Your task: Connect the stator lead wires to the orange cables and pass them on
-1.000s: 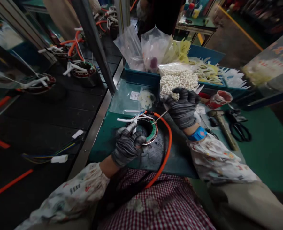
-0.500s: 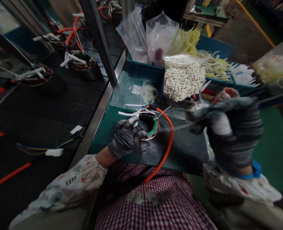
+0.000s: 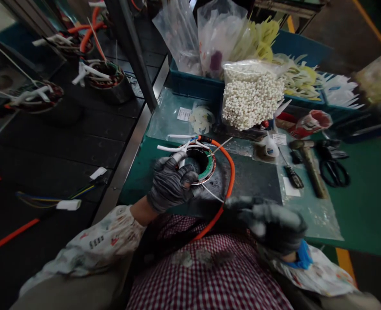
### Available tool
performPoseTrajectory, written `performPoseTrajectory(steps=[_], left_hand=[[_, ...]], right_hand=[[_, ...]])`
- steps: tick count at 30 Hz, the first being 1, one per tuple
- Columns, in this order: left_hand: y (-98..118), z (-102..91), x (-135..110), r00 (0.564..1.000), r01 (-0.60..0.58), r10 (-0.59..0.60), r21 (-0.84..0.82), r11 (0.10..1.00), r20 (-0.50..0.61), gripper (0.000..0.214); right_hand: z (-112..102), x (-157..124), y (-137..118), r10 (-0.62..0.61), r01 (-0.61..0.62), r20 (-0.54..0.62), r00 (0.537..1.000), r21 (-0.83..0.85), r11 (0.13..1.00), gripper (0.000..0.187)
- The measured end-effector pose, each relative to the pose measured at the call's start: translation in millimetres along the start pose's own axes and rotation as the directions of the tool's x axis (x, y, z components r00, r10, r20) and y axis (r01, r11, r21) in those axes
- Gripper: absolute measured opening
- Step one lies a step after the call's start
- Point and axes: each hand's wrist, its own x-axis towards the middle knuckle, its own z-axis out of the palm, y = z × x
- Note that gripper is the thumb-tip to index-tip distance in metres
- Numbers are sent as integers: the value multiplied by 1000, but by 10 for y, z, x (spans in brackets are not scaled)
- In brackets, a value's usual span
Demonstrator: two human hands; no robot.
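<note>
A wound motor stator (image 3: 204, 168) with copper and green windings lies flat on the dark green mat (image 3: 251, 181). My left hand (image 3: 171, 185), in a grey knit glove, grips the white sleeved leads at the stator's near side. An orange cable (image 3: 229, 185) leaves the stator and curves down toward my lap. My right hand (image 3: 268, 221), gloved and blurred, is low and right of the stator, beside the orange cable. Its fingertips pinch a thin white cord (image 3: 213, 193) that runs back to the stator.
A bag of white beads (image 3: 251, 97) and yellow cable ties (image 3: 255, 43) fill a blue crate (image 3: 193, 84). A hammer (image 3: 309, 168), scissors (image 3: 332, 170) and a screwdriver (image 3: 293, 177) lie right. Left, past a metal rail (image 3: 129, 155), other stators (image 3: 105, 79) sit on a black conveyor.
My right hand has swung from the upper right down toward my lap, drawing the thin cord with it. The left hand stays on the stator. The view has tilted slightly.
</note>
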Motion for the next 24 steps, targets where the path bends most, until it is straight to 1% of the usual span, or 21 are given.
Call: performPoseTrajectory(steps=[1,2,3,4,5,6,7,8,10,12,13,15,17,19,20,22,24], left_hand=[[-5,0,0,1000,-5,5,-13,1000,-11,16],[-14,-1,-2,1000,-14,14,-26,1000,-19,16],[-26,-1,-7,1000,-21,20,-39,999,-22,17],[-39,-2,-12,1000,-27,26,-53,998,-18,19],[-53,-1,-19,1000,-31,30,-65,997,-10,22],[-68,-1,-26,999,-33,33,-73,997,1,24],[-81,1,-31,999,-36,37,-76,996,9,26],[-92,4,-36,999,-39,41,-73,997,14,26],[-109,13,-38,999,-54,54,-61,997,0,24],[-118,22,-30,997,-70,68,-52,996,-28,22],[-120,26,-22,996,-80,78,-49,996,-40,22],[-123,33,-5,994,-98,95,-43,994,-54,23],[-124,38,13,992,-111,108,-58,992,-58,24],[-122,39,26,990,-132,126,-94,987,-62,22],[-120,39,29,989,-138,132,-106,985,-65,21],[-113,34,31,990,-130,124,-102,986,-61,17],[-106,30,28,993,-107,103,-82,991,-57,17]], right_hand=[[-6,14,31,25,-20,118,993,-49,999,42],[-5,61,72,-13,35,175,984,-121,992,39],[4,140,121,-97,131,166,981,-206,970,33],[17,244,173,-203,234,132,970,-301,925,25],[32,362,223,-309,317,85,947,-398,861,20],[47,486,262,-386,363,54,921,-478,800,20],[61,607,288,-439,379,24,898,-549,745,22],[74,718,297,-469,378,10,883,-606,700,25],[103,896,273,-487,379,33,873,-675,633,27],[140,1016,215,-484,409,90,871,-679,610,21],[158,1059,182,-474,436,126,871,-644,629,19],[175,1121,120,-453,457,141,880,-511,728,19],[153,1158,65,-388,405,120,914,-344,847,23],[93,1174,21,-298,328,160,941,-213,920,30],[58,1176,8,-263,300,206,943,-180,937,31],[-4,1177,3,-236,288,289,928,-156,945,26],[-37,1180,27,-255,308,307,917,-138,941,18]])
